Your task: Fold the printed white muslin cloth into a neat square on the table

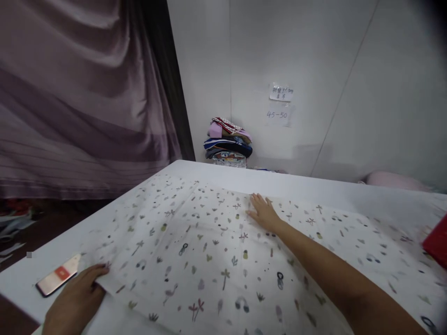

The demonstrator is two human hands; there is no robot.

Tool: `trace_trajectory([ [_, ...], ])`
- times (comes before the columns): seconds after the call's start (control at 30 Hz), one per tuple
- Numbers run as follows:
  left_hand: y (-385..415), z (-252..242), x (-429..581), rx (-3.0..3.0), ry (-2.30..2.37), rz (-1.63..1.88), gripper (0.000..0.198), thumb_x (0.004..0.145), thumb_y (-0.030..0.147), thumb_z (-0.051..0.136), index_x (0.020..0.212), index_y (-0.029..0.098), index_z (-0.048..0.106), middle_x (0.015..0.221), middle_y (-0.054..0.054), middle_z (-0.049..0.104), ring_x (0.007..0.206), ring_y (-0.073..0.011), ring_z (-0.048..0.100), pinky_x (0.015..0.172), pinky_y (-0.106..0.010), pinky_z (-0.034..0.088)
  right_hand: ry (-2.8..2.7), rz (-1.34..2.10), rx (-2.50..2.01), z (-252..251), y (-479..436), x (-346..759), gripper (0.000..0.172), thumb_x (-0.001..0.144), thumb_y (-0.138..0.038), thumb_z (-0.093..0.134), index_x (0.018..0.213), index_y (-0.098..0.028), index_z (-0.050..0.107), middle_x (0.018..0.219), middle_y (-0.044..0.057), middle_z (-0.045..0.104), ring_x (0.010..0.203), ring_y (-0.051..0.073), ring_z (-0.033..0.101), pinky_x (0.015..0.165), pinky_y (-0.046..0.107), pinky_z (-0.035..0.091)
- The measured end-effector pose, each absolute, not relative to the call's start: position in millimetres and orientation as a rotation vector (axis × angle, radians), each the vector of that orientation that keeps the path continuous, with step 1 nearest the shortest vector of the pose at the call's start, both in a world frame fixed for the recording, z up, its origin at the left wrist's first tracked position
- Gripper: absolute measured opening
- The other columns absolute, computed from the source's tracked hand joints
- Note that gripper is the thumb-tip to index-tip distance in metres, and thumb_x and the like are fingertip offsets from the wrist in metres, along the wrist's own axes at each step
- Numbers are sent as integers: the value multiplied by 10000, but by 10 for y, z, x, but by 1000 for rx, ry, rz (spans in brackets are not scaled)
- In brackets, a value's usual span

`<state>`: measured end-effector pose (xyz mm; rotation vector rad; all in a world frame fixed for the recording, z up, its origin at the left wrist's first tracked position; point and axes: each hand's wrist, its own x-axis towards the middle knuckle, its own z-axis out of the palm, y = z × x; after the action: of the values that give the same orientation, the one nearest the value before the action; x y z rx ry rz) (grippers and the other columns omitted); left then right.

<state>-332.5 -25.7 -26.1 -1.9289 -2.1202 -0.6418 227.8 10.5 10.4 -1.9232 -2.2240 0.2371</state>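
Note:
A white cloth [209,251] printed with small plants and figures lies spread over a white table [223,174]. My left hand [75,302] is at the near left, fingers curled around the cloth's corner. My right hand [263,211] reaches far across and lies flat on the cloth, fingers stretched out and pressing on the fabric near its far edge.
A phone [57,275] lies on the table just left of my left hand. A red object [436,242] sits at the right edge. A stack of folded clothes [227,142] stands against the far wall; a purple curtain [80,93] hangs at left.

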Motion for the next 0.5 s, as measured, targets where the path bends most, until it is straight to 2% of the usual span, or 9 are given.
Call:
trace_trajectory([
  [0.1,-322,-246,-3334,-2069,-2100,-651,299,632,263,422,859,269,616,1060,25,687,1052,-214,602,1016,-359,407,-2195,320,-2070,-63,356,2236,768,896,-634,146,1487,-145,169,1556,69,85,1425,242,29,1130,452,18],
  [0.17,-351,-232,-3315,-2061,-2108,-680,296,637,287,413,861,283,605,1062,31,680,1058,-221,599,1026,-389,405,-2128,334,-2203,-171,475,2315,749,901,-615,152,1487,-148,168,1556,70,94,1424,248,38,1123,479,39],
  [0.4,-371,-285,-3289,-2010,-2087,-681,303,656,275,389,881,279,592,1073,34,667,1062,-207,592,1008,-409,431,-2083,230,-2240,-226,618,2303,730,905,-589,185,1470,-129,221,1549,111,123,1420,262,60,1113,506,81],
  [0.5,-419,-242,-3239,-2014,-2092,-659,312,650,268,410,875,251,626,1081,12,672,1045,-211,599,976,-389,457,-2125,173,-2174,-275,660,2228,719,908,-581,192,1469,-134,227,1550,99,127,1421,253,64,1121,495,78],
])
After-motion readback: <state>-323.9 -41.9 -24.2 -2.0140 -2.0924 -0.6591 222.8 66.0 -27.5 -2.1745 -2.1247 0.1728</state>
